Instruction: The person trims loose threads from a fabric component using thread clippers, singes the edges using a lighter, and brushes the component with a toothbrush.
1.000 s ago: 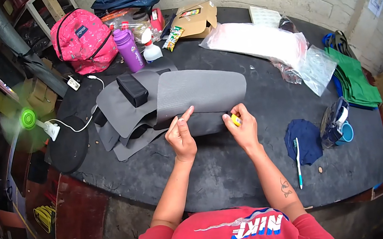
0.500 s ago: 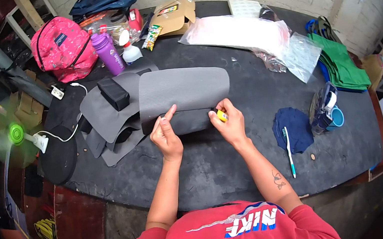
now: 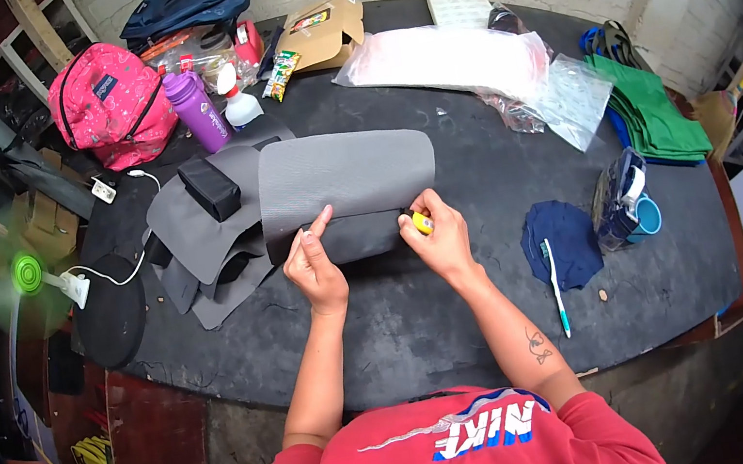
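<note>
Keeping yellow object [image 3: 423, 222] in right hand [image 3: 442, 242]; view shifted.

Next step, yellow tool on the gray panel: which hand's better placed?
Probably right: the right hand holds the yellow tool beside the gray panel. The left hand, farther left, shows no tool.

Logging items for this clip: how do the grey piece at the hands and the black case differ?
The grey piece is broad and mostly grey; the black case is smaller and black. The left hand and right hand are at the grey piece; neither touches the black case. Both are left of the toothbrush in view.
</note>
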Demonstrator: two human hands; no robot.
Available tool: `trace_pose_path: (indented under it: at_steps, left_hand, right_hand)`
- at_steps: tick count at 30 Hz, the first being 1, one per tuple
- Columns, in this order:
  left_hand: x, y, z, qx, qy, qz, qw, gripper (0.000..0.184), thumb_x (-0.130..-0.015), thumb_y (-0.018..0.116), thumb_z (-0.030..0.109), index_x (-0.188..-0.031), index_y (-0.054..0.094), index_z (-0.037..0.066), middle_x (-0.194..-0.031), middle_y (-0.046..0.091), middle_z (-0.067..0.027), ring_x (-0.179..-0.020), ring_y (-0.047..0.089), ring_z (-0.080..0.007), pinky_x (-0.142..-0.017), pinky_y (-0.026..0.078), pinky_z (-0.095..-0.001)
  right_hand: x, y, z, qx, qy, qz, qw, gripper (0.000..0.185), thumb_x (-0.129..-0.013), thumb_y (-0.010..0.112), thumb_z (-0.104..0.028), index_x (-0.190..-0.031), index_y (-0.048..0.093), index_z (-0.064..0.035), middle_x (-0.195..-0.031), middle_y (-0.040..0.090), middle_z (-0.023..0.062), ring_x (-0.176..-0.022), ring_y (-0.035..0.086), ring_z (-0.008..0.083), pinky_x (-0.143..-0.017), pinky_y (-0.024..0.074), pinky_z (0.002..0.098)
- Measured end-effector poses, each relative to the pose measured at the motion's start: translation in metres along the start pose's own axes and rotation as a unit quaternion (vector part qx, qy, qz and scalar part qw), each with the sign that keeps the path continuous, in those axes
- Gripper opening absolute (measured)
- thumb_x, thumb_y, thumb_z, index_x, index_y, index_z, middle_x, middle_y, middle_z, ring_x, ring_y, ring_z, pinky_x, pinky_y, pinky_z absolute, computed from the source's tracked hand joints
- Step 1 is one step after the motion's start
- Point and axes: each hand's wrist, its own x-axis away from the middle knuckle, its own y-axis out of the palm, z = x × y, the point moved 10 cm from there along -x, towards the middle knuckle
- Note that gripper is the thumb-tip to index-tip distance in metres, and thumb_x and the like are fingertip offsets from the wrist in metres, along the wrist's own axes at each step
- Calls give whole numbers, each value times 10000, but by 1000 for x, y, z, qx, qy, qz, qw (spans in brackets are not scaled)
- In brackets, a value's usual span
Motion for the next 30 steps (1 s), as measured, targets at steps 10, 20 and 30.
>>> trace_pose_path:
  at_steps: [10, 20, 30]
  left_hand:
    - [1, -4, -12, 34, -56, 28, 997, 560, -1048, 285, 325, -1043, 710, -38, -962, 705, -90, -885, 565, -122, -916, 402, -263]
    - [-4, 10, -72, 302, -278, -21, 912, 480, -1032, 338, 343, -1201, 642, 11, -1233, 617, -129, -1178, 485, -170, -1058, 280, -279]
    - [-1, 35, -27, 591, -248, -230, 732, 868, -890, 668, 172, -1533, 85, 152, -1188, 635, -123, -1091, 625, -259, -990, 465, -368]
  right_hand:
    - [2, -3, 4, 17, -6, -8, 1000, 288, -786, 711, -249, -837, 513, -45, -687, 580, 98, -620, 585, 290, -599, 470, 359]
    - [-7, -12, 30, -332, 62, 12, 941, 325, -815, 766, -200, -1011, 573, -28, -822, 514, -19, -738, 471, 77, -691, 411, 244]
    - [-12, -35, -3, -346, 42, -51, 936, 332, -830, 738, -83, -683, 444, -128, -680, 346, -119, -628, 303, -2, -547, 244, 202]
